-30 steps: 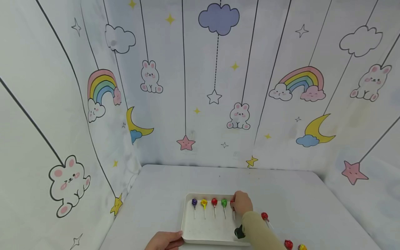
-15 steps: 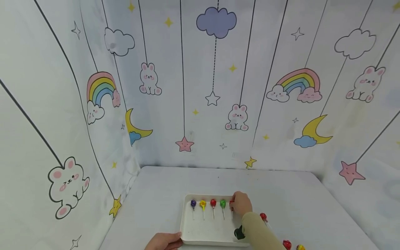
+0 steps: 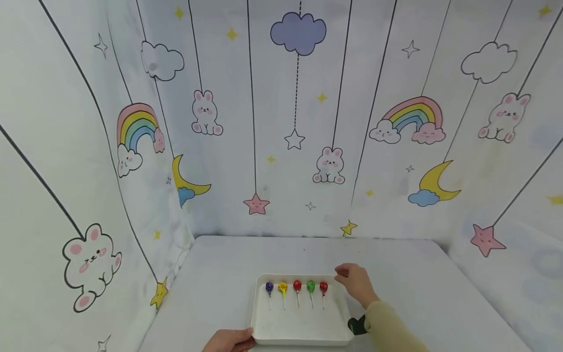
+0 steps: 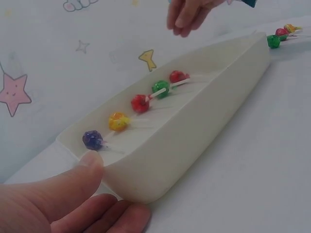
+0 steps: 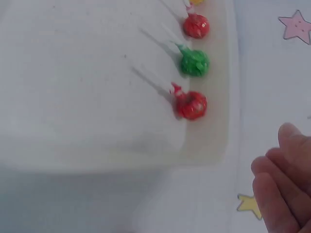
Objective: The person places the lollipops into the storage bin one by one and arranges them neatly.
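So my right hand [image 3: 357,283] just let go of the red lollipop [image 3: 323,287] at the right end of the row. Half a second ago I had my fingers on it; now they're loosely bent with nothing in them, off by the tray's far right corner. I'd call that one placed, making five in a line. Left hand [image 3: 228,340] hasn't moved off the white tray [image 3: 303,327], thumb on the rim, fingers underneath at the near left corner. From the left it goes purple lollipop [image 3: 270,287], yellow lollipop [image 3: 283,288], middle red lollipop [image 3: 297,285], green lollipop [image 3: 311,287], then that last red, all along the far side with sticks toward me. Shiny wrappers, twisted at the neck, pretty evenly spaced. A few loose lollipops [image 4: 273,41] lie on the surface [image 3: 220,274] beyond the tray's right end.
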A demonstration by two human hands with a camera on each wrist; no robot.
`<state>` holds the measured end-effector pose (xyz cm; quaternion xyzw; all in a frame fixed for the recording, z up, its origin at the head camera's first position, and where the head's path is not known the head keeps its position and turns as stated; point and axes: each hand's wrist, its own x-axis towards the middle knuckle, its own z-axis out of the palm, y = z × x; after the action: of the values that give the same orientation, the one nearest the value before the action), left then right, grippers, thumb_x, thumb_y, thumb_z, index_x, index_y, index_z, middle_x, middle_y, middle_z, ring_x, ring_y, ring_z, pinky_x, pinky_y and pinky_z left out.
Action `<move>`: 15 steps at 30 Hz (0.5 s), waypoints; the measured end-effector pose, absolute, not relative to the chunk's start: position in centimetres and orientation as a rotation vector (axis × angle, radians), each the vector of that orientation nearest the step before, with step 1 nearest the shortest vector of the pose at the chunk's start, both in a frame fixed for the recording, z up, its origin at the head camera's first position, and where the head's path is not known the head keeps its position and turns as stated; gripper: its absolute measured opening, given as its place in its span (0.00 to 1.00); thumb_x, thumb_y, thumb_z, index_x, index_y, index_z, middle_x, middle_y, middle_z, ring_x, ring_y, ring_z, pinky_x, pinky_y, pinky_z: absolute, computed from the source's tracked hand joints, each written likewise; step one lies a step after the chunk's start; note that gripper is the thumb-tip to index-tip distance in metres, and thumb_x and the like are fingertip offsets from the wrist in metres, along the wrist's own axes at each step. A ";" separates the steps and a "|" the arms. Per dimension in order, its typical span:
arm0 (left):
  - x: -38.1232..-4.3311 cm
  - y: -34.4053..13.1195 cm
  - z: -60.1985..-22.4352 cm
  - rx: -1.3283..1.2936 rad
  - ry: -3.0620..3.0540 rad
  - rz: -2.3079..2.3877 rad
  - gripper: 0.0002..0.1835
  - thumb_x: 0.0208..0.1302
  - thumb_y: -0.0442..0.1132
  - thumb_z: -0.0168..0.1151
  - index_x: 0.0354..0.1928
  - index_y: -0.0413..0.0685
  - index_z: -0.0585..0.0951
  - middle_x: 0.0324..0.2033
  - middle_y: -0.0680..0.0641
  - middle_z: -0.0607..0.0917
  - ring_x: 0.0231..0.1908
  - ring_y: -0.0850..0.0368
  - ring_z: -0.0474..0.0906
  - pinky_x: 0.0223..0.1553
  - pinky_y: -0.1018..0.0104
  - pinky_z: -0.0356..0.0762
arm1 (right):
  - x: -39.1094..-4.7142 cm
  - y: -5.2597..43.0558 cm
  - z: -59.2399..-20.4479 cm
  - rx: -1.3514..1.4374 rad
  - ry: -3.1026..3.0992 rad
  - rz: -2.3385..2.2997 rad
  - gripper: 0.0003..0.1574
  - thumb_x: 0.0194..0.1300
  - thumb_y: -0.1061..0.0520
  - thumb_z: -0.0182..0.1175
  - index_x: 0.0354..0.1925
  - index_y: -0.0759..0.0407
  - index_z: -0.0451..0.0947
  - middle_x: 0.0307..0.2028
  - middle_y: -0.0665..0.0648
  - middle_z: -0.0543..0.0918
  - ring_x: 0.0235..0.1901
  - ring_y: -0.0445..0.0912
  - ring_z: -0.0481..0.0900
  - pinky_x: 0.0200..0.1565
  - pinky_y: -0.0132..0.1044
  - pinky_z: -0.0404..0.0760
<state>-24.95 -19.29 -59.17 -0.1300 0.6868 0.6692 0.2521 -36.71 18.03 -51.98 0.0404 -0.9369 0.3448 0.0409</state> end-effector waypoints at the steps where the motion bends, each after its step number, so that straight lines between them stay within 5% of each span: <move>1: -25.0 -19.4 -59.2 -0.353 1.876 1.816 0.28 0.70 0.50 0.67 0.54 0.28 0.82 0.44 0.40 0.91 0.46 0.51 0.89 0.48 0.61 0.89 | -36.4 19.0 -51.6 0.132 -2.865 1.074 0.15 0.66 0.65 0.68 0.50 0.67 0.84 0.44 0.61 0.89 0.45 0.55 0.87 0.49 0.52 0.88; 15: -24.7 -19.4 -59.9 -0.311 1.834 1.883 0.26 0.70 0.48 0.67 0.53 0.26 0.82 0.43 0.37 0.90 0.45 0.48 0.90 0.48 0.59 0.89 | -29.6 34.9 -51.1 -0.112 -2.959 1.155 0.28 0.71 0.49 0.66 0.58 0.69 0.81 0.51 0.66 0.88 0.50 0.57 0.87 0.48 0.49 0.89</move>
<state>-24.66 -19.44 -59.92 -0.1141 0.6717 0.6898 0.2449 -29.60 34.87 -51.09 -0.0353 -0.9308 0.3634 -0.0183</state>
